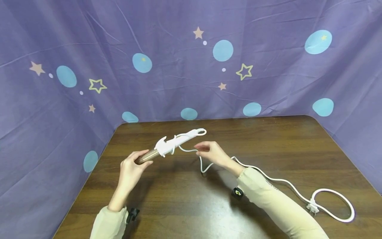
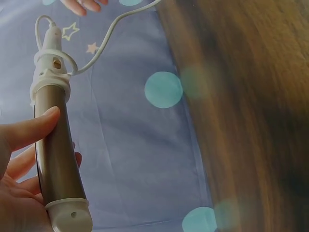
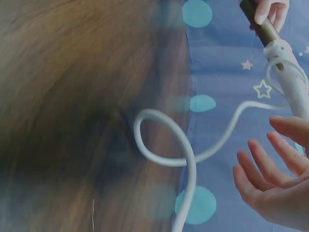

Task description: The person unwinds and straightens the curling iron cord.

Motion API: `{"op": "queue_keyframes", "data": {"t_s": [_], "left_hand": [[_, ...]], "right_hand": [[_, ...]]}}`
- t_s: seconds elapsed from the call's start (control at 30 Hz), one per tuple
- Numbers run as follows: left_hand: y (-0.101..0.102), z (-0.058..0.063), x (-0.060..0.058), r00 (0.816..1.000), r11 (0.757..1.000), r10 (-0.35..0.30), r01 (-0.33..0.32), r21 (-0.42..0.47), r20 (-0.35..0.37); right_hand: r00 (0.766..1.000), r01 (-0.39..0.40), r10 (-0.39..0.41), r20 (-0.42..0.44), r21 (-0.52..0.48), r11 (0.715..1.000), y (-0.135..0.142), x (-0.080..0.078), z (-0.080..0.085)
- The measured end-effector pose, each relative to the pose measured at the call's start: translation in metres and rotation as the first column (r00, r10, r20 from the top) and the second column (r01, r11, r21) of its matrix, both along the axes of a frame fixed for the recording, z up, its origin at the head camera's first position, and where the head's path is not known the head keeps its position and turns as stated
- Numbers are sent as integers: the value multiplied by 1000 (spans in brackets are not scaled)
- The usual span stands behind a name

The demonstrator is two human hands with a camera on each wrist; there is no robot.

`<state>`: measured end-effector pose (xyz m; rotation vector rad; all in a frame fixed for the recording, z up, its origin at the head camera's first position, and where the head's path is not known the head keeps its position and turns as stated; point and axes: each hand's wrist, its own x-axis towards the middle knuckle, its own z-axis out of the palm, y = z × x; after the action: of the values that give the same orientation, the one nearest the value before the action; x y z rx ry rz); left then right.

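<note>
A curling iron with a white handle (image 1: 185, 136) and a bronze barrel (image 2: 59, 154) is held up above the table, tilted, its handle end pointing away to the right. My left hand (image 1: 131, 167) grips the barrel, thumb on one side and fingers on the other. Part of the white cord (image 2: 63, 54) loops round the handle. The rest of the cord (image 3: 188, 164) hangs off in a loose bend near my right hand (image 1: 214, 153). That hand's fingers (image 3: 258, 169) are relaxed and spread, and nothing shows between them in the right wrist view.
Over the brown wooden table (image 1: 185, 205) the cord runs right to a plug (image 1: 312, 207), beside a round loop of cord (image 1: 353, 212). Behind the table hangs a purple curtain (image 1: 179, 33) with stars and blue dots.
</note>
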<state>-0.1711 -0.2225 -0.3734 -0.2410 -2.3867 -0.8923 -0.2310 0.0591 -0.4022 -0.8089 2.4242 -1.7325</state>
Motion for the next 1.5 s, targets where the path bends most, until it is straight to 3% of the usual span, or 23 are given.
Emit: {"op": "queue_keyframes", "data": {"t_s": [0.47, 0.8, 0.87, 0.93, 1.03, 1.1, 1.17, 1.23, 1.37, 1.5], "left_hand": [[2, 9, 2, 997, 997, -71, 71, 34, -8], [0, 12, 4, 991, 991, -130, 129, 22, 23], [-2, 12, 4, 988, 989, -148, 148, 11, 34], [-3, 12, 5, 985, 986, -166, 166, 1, 48], [-5, 12, 6, 982, 983, -179, 181, -17, 64], [-6, 12, 6, 981, 982, -183, 185, -26, 69], [-8, 13, 7, 980, 982, -186, 188, -34, 67], [-9, 13, 7, 980, 981, -187, 189, -40, 65], [-12, 13, 8, 980, 980, -188, 191, -48, 62], [-15, 13, 9, 982, 981, -179, 182, -63, 61]], "right_hand": [[997, 27, -22, -71, 77, 997, -24, -8, -8], [975, 183, -173, -139, 67, 981, -25, -9, -8], [970, 210, -207, -130, 7, 978, -22, -13, -12], [965, 193, -209, -159, -111, 975, -17, -31, -33], [957, 167, -211, -199, -219, 961, -11, -41, -39], [954, 164, -216, -209, -241, 957, -8, -42, -34], [953, 222, -256, -163, -199, 954, -6, -27, -7], [954, 263, -284, -91, -194, 945, -5, -21, 8], [943, 333, -331, 41, -163, 929, -3, -19, 22], [929, 369, -365, 57, -153, 917, 0, -21, 28]]}}
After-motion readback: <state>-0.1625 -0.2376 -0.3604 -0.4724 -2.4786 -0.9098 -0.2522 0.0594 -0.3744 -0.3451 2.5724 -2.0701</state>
